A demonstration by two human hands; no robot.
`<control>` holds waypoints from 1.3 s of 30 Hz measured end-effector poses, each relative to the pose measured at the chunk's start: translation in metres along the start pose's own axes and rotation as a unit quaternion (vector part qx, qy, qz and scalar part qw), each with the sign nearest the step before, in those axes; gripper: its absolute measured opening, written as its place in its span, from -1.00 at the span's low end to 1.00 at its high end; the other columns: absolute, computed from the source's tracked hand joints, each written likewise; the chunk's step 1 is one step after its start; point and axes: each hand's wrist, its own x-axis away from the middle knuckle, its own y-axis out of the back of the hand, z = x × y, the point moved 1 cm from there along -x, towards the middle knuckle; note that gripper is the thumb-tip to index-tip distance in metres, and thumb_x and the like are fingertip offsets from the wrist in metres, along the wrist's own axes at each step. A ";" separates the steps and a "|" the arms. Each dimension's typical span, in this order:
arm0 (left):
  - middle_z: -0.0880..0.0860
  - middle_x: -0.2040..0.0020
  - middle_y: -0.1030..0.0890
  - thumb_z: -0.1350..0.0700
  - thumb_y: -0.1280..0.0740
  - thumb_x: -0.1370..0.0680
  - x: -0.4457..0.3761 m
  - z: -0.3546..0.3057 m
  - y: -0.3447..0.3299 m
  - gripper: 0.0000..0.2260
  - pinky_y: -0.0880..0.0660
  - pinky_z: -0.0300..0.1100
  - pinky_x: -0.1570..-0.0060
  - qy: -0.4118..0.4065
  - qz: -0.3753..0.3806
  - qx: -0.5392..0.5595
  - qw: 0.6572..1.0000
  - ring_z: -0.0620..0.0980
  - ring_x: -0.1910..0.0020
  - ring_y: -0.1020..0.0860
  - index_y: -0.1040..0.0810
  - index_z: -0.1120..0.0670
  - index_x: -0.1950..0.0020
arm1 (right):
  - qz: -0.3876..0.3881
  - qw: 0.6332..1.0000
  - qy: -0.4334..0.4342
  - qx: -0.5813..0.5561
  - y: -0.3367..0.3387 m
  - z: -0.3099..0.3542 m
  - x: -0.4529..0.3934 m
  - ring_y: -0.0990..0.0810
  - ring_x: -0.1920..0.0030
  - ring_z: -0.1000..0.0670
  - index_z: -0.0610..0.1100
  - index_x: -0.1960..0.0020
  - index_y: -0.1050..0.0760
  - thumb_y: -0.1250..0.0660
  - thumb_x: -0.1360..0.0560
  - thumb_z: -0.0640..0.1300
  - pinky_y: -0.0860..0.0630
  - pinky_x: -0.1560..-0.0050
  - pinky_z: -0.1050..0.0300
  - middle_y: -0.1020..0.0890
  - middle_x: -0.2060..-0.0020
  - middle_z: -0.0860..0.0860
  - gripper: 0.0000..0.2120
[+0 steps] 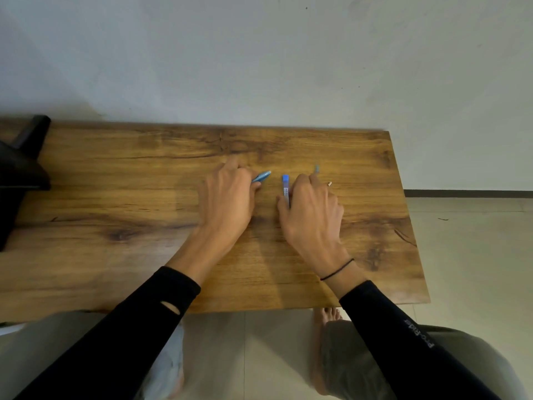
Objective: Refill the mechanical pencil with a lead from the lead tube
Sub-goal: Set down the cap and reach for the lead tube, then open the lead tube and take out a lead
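Right now I see the mechanical pencil (262, 176) lying low over the wooden surface (115, 197), its long axis slanting from near-left to far-right, the pale blue end pointing away and to the right. Only that end shows; the rest runs back under my left hand (226, 197), so it sticks out past the fingers on the thumb side. My left grip is closed around the pencil's hidden part, knuckles up.

Just right of it, apart from the pencil, the lead tube (285, 189) lies with its long axis running almost straight away from me, blue cap at the far end, clear labelled body nearer. It sits along the inner edge of my right hand (313, 210), with the thumb touching its near part; the fingers curl down beyond it. Whether this grip has truly closed on the tube or only rests against it, I cannot tell.
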 end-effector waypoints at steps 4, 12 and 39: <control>0.05 -0.23 -0.64 -0.02 -0.38 -0.72 0.001 0.000 0.000 -0.75 -0.32 -0.05 0.14 -0.014 -0.006 -0.010 1.000 0.14 -0.13 -0.66 -0.73 0.00 -0.33 | 0.009 1.000 -0.020 -0.021 -0.001 -0.004 -0.004 -0.67 0.10 -0.26 -0.11 0.08 -0.41 -0.40 -0.58 -0.06 -0.38 0.23 -0.01 -0.63 0.05 -0.11 -0.80; -0.15 0.25 -0.73 -0.08 -0.48 -0.65 -0.017 0.005 0.004 -0.78 -0.64 -0.03 0.15 0.058 0.022 0.303 0.951 -0.09 0.25 -0.70 -0.81 0.00 0.08 | -0.040 0.997 0.022 -0.064 0.003 -0.003 -0.002 -0.47 0.33 -0.11 -0.10 0.11 -0.44 -0.43 -0.55 -0.09 -0.19 0.35 0.08 -0.59 0.20 -0.05 -0.82; -0.01 0.30 -0.78 -0.04 -0.65 -0.51 -0.006 -0.006 -0.004 -0.79 -0.72 0.04 0.06 0.027 0.118 0.243 0.962 -0.04 0.27 -0.76 -0.79 0.04 0.23 | -0.068 0.995 0.011 -0.071 0.021 -0.019 -0.011 -0.47 0.39 -0.11 -0.10 0.15 -0.41 -0.44 -0.53 -0.11 -0.16 0.39 0.12 -0.56 0.31 -0.01 -0.78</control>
